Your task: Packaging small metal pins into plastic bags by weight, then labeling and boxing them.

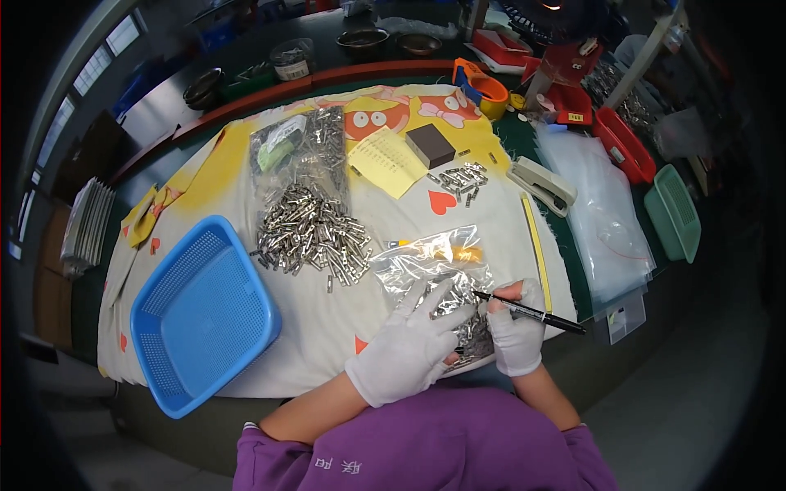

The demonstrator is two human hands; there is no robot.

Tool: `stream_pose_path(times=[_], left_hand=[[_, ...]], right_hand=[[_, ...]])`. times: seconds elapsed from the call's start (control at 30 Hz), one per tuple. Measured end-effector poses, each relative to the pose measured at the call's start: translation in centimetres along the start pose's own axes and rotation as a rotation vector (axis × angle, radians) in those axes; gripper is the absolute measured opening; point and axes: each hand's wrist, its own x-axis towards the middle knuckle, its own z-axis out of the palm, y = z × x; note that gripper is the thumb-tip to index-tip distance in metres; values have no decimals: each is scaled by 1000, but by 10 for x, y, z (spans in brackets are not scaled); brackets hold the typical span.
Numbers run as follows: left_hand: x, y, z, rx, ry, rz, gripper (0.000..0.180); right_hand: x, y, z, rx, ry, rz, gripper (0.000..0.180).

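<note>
Both my hands wear white gloves. My left hand (412, 344) lies with spread fingers on a clear plastic bag (426, 254) full of small metal parts, pressing it against the cloth. In my right hand (517, 329) is a black marker pen (536, 313), its tip pointing left at the bag's surface. The fingertips of that hand are bare. A yellow object (458, 254) shows through or under the bag's upper part; which, I cannot tell. Farther off, a loose pile of metal parts (311, 233) spills from another open clear bag (327, 135).
A blue plastic basket (205, 319) stands at the left. Beyond the bag lie a yellow handwritten note (386, 161), a dark block (430, 146) and a few metal parts (460, 180). To the right are a stapler (542, 185), a yellow strip (536, 250), plastic bags (598, 213) and a green basket (673, 214).
</note>
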Motion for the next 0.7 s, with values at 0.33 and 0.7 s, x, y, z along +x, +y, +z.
stream_pose_path(times=[0.33,0.7], left_hand=[[-3,0,2,30,-9,-8,13],[0,-3,0,-47,-16,-18,12]], right_hand=[[-2,-1,-1,-58,-60,-6,14],[4,-1,-1,-180,-96,-22,15]])
